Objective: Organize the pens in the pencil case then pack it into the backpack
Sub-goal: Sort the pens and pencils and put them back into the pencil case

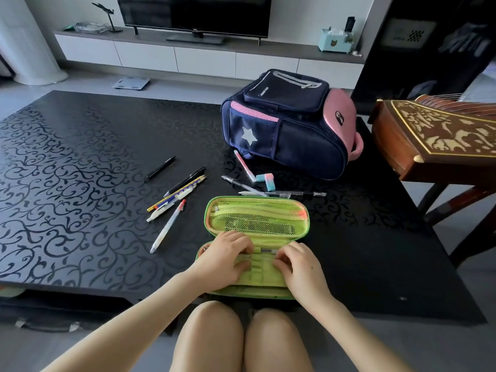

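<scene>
A green pencil case (pixel 257 216) lies open at the table's near edge, its mesh lid flat toward the far side. Both hands are in its lower half. My left hand (pixel 228 257) and my right hand (pixel 298 263) have curled fingers on a pen (pixel 265 250) lying across the elastic loops. Several pens and pencils (pixel 177 191) lie loose to the left of the case. More pens (pixel 281 194) and a pink-and-teal eraser (pixel 265 181) lie beyond it. A navy and pink backpack (pixel 290 124) lies on its side at the back right, zipped.
The black patterned table (pixel 80 170) stretches wide to the left. A carved wooden instrument (pixel 434 138) juts in at the right beside the backpack. A television and a low cabinet stand beyond the table. My knees are below the table's near edge.
</scene>
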Tool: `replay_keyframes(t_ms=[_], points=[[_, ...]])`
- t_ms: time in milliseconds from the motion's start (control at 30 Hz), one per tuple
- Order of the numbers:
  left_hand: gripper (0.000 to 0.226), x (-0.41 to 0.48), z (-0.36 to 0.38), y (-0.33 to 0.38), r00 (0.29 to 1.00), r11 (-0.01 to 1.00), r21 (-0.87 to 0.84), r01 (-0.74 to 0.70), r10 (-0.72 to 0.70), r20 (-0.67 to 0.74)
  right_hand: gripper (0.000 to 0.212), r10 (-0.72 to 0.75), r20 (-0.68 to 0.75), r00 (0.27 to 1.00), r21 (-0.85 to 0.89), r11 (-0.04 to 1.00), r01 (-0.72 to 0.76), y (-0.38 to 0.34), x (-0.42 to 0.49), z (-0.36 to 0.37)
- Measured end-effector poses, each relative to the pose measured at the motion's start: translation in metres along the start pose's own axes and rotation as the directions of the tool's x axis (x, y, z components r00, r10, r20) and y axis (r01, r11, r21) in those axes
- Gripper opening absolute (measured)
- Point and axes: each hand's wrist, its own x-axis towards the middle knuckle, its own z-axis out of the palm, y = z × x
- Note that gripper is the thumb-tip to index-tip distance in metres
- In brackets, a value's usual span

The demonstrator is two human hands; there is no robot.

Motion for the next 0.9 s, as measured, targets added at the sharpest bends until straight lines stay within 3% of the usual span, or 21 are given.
replay_keyframes(t_ms=[100,200,267,367,467,567,700,800,900], points=[[0.024,-0.009,-0.003,-0.013,0.998,0.997,0.073,0.014,-0.01,-0.054,0.012,-0.016,0.031,0.999,-0.086,0.996,0.019,0.005,0.0,-0.004],[0.025,-0.015,-0.008,-0.022,0.996,0.997,0.035,0.071,-0.068,-0.06,0.007,-0.044,0.123,0.991,-0.136,0.989,0.061,0.006,0.003,-0.019],[0.021,-0.013,-0.012,-0.023,0.994,0.996,0.034,0.084,-0.081,-0.076,0.016,-0.05,0.158,0.986,-0.106,0.992,0.067,0.003,0.015,-0.029],[0.019,-0.002,-0.022,-0.027,0.984,0.993,0.015,0.119,-0.116,-0.137,0.019,-0.031,0.011,0.999,-0.053,0.998,0.031,-0.01,0.056,-0.039],[0.014,0.012,-0.033,-0.033,0.968,0.989,-0.003,0.15,-0.147,-0.203,0.02,0.036,-0.065,0.997,-0.154,0.987,-0.046,-0.017,0.115,-0.03],[0.009,0.025,-0.043,-0.038,0.948,0.987,-0.034,0.159,-0.162,-0.273,0.029,0.18,0.082,0.98,-0.305,0.941,-0.147,-0.012,0.167,-0.002],[0.012,0.029,-0.052,-0.044,0.934,0.984,-0.032,0.173,-0.174,-0.313,0.038,0.331,0.238,0.913,-0.373,0.899,-0.229,-0.009,0.195,0.015],[0.013,0.029,-0.055,-0.051,0.923,0.987,0.037,0.155,-0.132,-0.361,0.02,0.211,0.223,0.952,-0.362,0.924,-0.12,-0.02,0.192,0.003],[0.022,0.031,-0.06,-0.044,0.916,0.954,0.272,0.124,-0.005,-0.401,0.022,0.015,0.119,0.993,-0.204,0.979,0.009,-0.03,0.164,-0.02]])
